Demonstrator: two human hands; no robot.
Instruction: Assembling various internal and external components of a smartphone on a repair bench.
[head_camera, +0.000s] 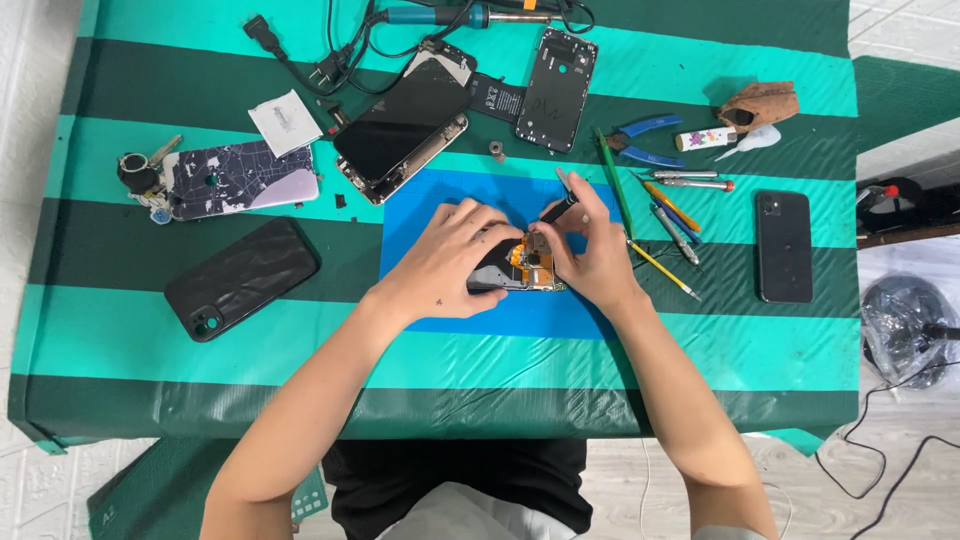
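My left hand (450, 262) lies flat over the opened phone (520, 268), fingers curled down on its dark left part and pinning it to the blue mat (420, 205). The phone sits right under and between my two hands, at the middle of the mat, its orange and copper insides showing in the gap between my thumbs.

My right hand (592, 250) is closed around a thin black tool (560, 207), pinched between thumb and forefinger, with the tip pointing down at the top edge of the phone. The rest of that hand rests against the phone's right side.

Just right of my right hand lie screwdrivers (672, 222) and a green stick (612, 180), with blue pliers (645, 140) beyond them. A black phone (783, 246) lies well apart on the right. Above the mat is another phone (405, 120), screen lifted, and a back frame (558, 90). To the left lie a black case (240, 277) and a patterned case (240, 178), all on the green striped table (150, 330).
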